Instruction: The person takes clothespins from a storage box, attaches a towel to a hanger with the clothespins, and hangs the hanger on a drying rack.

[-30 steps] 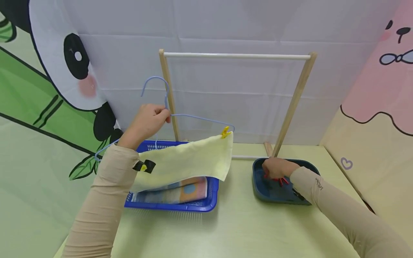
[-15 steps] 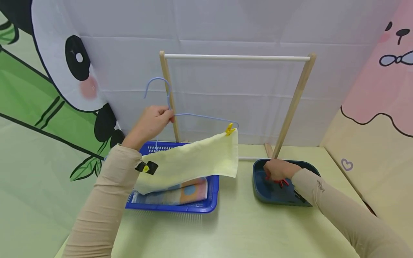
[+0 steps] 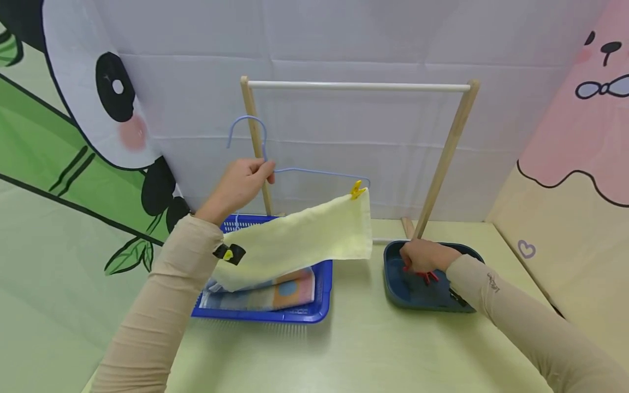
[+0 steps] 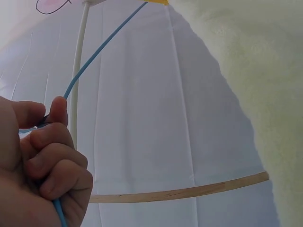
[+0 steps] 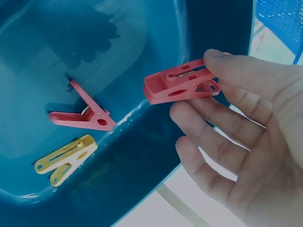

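Note:
My left hand point(image 3: 244, 183) grips a blue wire hanger point(image 3: 319, 173) just below its hook, held up over the basket. From the hanger hangs a pale yellow towel point(image 3: 304, 234), fixed at its right corner by a yellow clothespin point(image 3: 357, 189). The towel's left end is hidden behind my sleeve. Over the dark blue tray point(image 3: 408, 301), my right hand point(image 3: 422, 256) pinches a red clothespin point(image 5: 180, 82) between thumb and fingers. In the right wrist view another red clothespin point(image 5: 87, 111) and a yellow clothespin point(image 5: 66, 160) lie in the tray.
A blue basket point(image 3: 314, 314) with a folded patterned cloth point(image 3: 285, 292) stands under the towel. Behind it rises a rack with wooden posts point(image 3: 449, 153) and a white top bar point(image 3: 358, 86). Printed fabric walls enclose the table on the back and sides.
My left hand has shifted right and slightly up, carrying the hanger and towel along. My right hand stays at the tray.

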{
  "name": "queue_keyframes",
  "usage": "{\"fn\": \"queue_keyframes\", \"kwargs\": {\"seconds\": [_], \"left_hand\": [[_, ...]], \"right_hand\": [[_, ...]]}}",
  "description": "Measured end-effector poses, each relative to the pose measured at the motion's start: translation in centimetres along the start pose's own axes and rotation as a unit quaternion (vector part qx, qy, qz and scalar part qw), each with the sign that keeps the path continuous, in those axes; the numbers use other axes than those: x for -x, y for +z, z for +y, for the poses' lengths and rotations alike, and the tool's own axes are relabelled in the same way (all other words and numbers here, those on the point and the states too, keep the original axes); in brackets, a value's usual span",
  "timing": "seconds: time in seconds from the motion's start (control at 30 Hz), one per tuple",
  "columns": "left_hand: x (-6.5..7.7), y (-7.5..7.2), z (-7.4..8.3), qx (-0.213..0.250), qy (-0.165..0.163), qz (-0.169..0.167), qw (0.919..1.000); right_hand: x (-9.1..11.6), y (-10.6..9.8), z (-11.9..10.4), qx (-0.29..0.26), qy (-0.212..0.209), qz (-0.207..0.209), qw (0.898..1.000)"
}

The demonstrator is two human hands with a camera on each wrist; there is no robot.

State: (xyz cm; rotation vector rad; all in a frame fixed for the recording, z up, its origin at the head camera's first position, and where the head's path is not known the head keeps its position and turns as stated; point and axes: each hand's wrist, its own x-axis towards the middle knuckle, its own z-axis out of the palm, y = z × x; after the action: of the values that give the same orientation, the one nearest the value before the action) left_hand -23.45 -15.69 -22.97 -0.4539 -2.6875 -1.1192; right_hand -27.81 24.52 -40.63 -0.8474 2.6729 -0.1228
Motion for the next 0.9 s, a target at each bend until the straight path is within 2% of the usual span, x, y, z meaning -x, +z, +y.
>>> {"fn": "queue_keyframes", "kwargs": {"seconds": [0.23, 0.43, 0.63, 0.9], "left_hand": [[-0.5, 0.7, -0.3, -0.005, 0.001, -0.008, 1.0], [-0.8, 1.2, -0.2, 0.002, -0.006, 0.002, 1.0], [-1.3, 1.4, 0.3, -0.004, 0.002, 0.011, 0.9999], [-1.3, 1.7, 1.0, 0.019, -0.007, 0.013, 0.9997]], "right_hand": [[0.3, -0.5, -0.5, 0.007, -0.014, 0.003, 1.0], [0.6, -0.9, -0.9, 0.009, -0.02, 0.013, 1.0], [0.7, -1.1, -0.9, 0.012, -0.025, 0.017, 0.999], [0.7, -1.3, -0.9, 0.009, -0.025, 0.019, 0.999]]}}
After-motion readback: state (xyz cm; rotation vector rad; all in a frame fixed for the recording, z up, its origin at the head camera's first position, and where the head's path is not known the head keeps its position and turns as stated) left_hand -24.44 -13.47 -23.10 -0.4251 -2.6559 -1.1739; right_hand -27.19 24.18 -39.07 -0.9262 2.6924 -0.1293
